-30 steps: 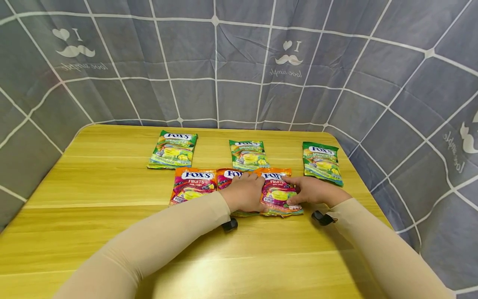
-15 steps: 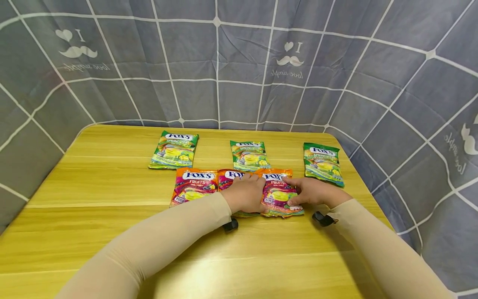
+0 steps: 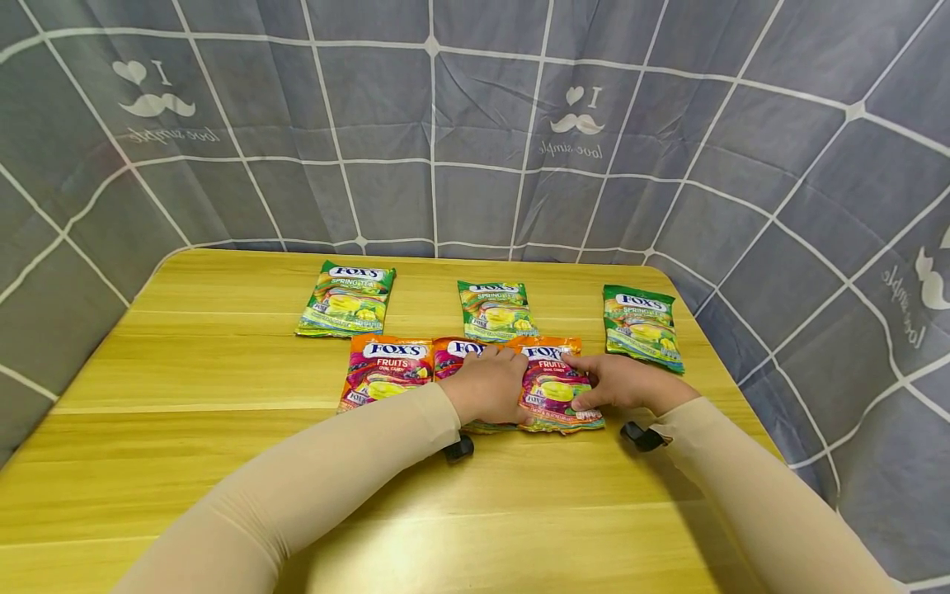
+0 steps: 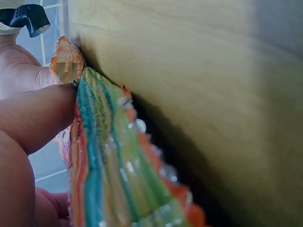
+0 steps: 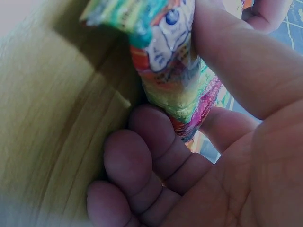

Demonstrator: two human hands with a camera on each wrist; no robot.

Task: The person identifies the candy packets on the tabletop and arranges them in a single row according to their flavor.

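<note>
Three orange Fox's Fruits candy bags lie in a front row on the yellow wooden table [image 3: 185, 462]. My left hand [image 3: 490, 381] covers the middle orange bag [image 3: 451, 350], fingers over its far edge. In the left wrist view the thumb [image 4: 40, 116] presses that bag's raised near edge [image 4: 111, 175]. My right hand [image 3: 597, 384] grips the right orange bag [image 3: 552, 384] at its right side. Seen from the right wrist, the thumb [image 5: 236, 61] lies on top of the bag [image 5: 165, 61] and the fingers [image 5: 142, 156] curl beneath it. The left orange bag [image 3: 384, 370] lies untouched.
Behind the orange row lie three green Fox's bags, at left [image 3: 345, 299], middle [image 3: 496, 309] and right [image 3: 641, 325]. A grey gridded cloth [image 3: 445, 124] walls the table at the back and both sides. Bare tabletop stretches left of the bags and in front of my arms.
</note>
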